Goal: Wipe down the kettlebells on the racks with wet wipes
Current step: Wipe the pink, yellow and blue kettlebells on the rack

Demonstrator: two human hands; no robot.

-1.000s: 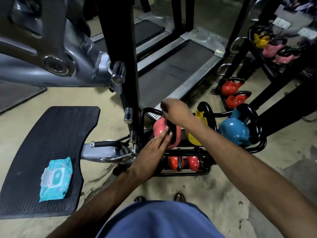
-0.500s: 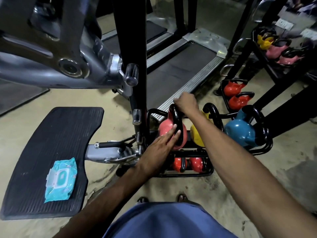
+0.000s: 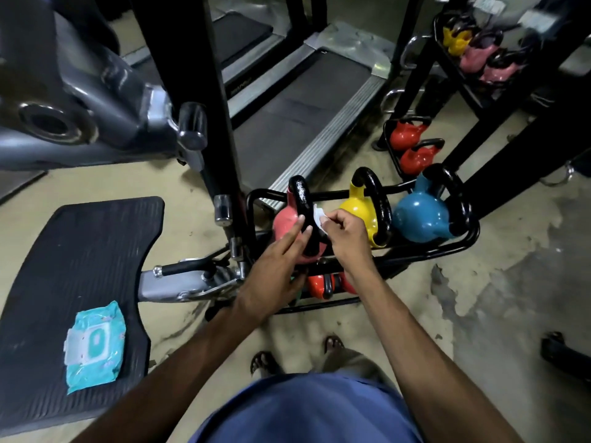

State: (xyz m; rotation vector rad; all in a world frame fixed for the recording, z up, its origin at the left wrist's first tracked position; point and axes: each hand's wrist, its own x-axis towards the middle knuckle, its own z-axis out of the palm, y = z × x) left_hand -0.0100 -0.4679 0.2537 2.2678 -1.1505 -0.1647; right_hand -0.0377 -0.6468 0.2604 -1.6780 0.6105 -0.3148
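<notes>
Pink kettlebell (image 3: pixel 283 223): stands at the left end of the upper tier of a low black rack (image 3: pixel 431 249); its black handle (image 3: pixel 300 199) is upright; it sits straight ahead of the person, between the two hands
Wet wipe (image 3: pixel 319 219): small, white and crumpled; held against the right side of the handle, about halfway down
Right hand (image 3: pixel 347 238): its grip pinches the wet wipe between thumb and fingertips; the remaining fingers are curled; the forearm comes in from the lower right
Left hand (image 3: pixel 275 273): grip spread, fingers straight and laid flat on the pink kettlebell's body and the lower part of the handle; it holds nothing
Yellow kettlebell (image 3: pixel 358 212): just beside the pink one, to its right on the same tier; black handle upright
Blue kettlebell (image 3: pixel 419 219): at the right end of that tier; looks bulkier than the other two
Lower tier: red kettlebells (image 3: pixel 316 284) show beneath the hands, partly hidden by the wrists
Wipes pack (image 3: pixel 94 343): teal with a white flap; lies on a black ribbed plate (image 3: pixel 80 251) of a machine at the left, well apart from the rack
Behind the rack: a treadmill (image 3: pixel 303 100) runs away from the person; two more red ones (image 3: pixel 406 135) sit in a small holder further right
Upper right: a taller rack (image 3: pixel 463 87) carries yellow and pink ones, too blurred to count
Floor (image 3: pixel 479 298): bare, stained and patchy; the person's sandalled feet (image 3: pixel 263 361) stand just short of the rack
</notes>
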